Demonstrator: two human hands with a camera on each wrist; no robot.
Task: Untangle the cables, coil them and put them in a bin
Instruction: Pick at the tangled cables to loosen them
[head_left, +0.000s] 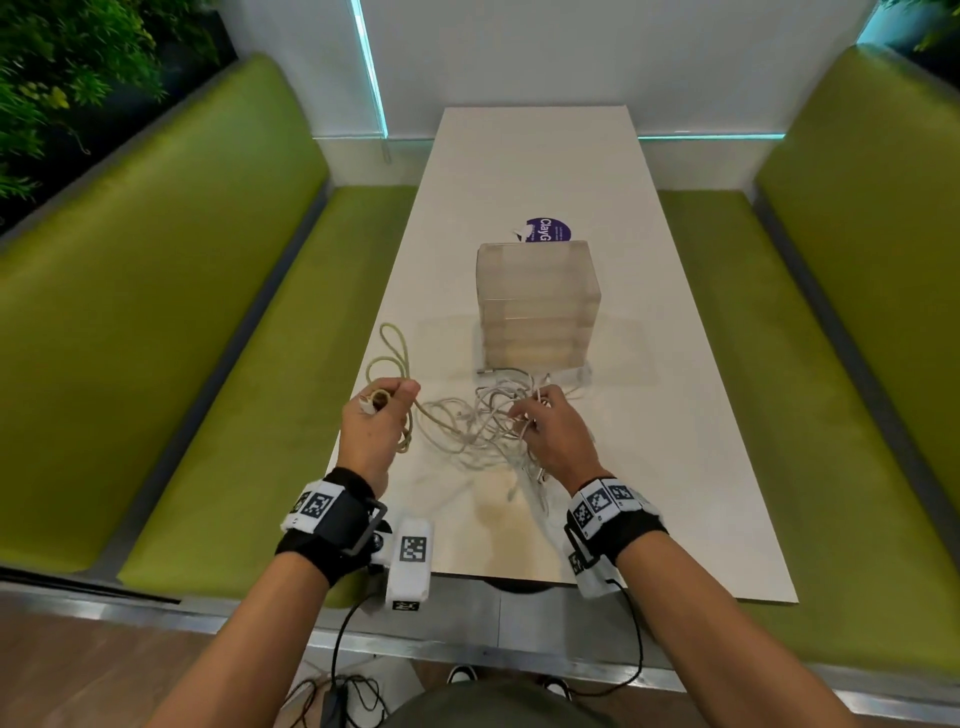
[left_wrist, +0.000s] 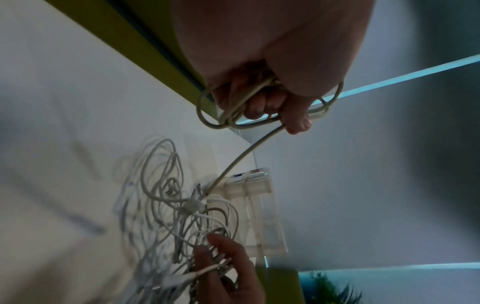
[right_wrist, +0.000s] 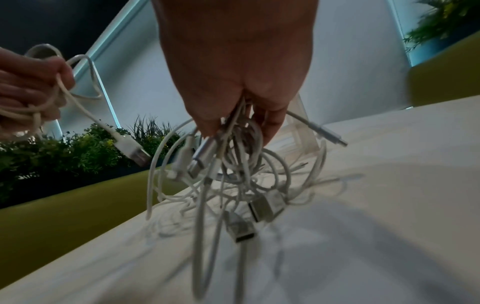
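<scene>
Two hands share the work: my left hand (head_left: 375, 423) curls round the beige cable (head_left: 395, 358), my right hand (head_left: 556, 434) clutches the white tangle (head_left: 483, 421) just before the clear bin (head_left: 537, 306). Pulling hard could tighten knots or drag plugs into the bin.

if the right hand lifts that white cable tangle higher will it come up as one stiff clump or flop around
Probably floppy: the white cable tangle hangs in loose loops from the right hand. The metal plugs dangle free, so they would likely swing. One beige cable runs to the left hand, so it may tug.
</scene>
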